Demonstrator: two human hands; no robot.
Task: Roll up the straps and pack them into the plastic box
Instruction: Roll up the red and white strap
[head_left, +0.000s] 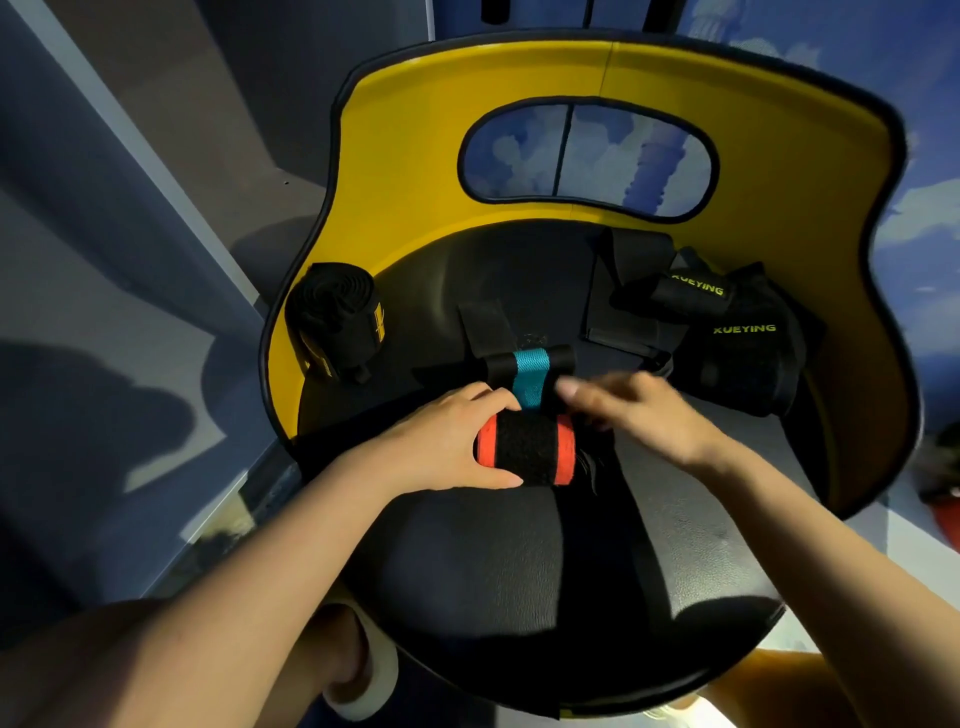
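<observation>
A rolled strap (527, 449), black with orange edges, lies on the black seat of a chair (519, 561). My left hand (447, 441) grips its left end. My right hand (639, 415) hovers, blurred, over its right end with the fingers spread toward the strap's loose teal and black tail (530, 371). A finished black roll with yellow stripes (335, 319) rests at the seat's left edge. Unrolled black straps marked XUEYING (727, 322) are heaped at the right. No plastic box is in view.
The chair's yellow backrest (415, 171) curves around the seat and has an oval opening. A flat black piece (623, 291) lies near the back of the seat. Grey floor and a wall lie to the left. My knee and shoe show at the bottom.
</observation>
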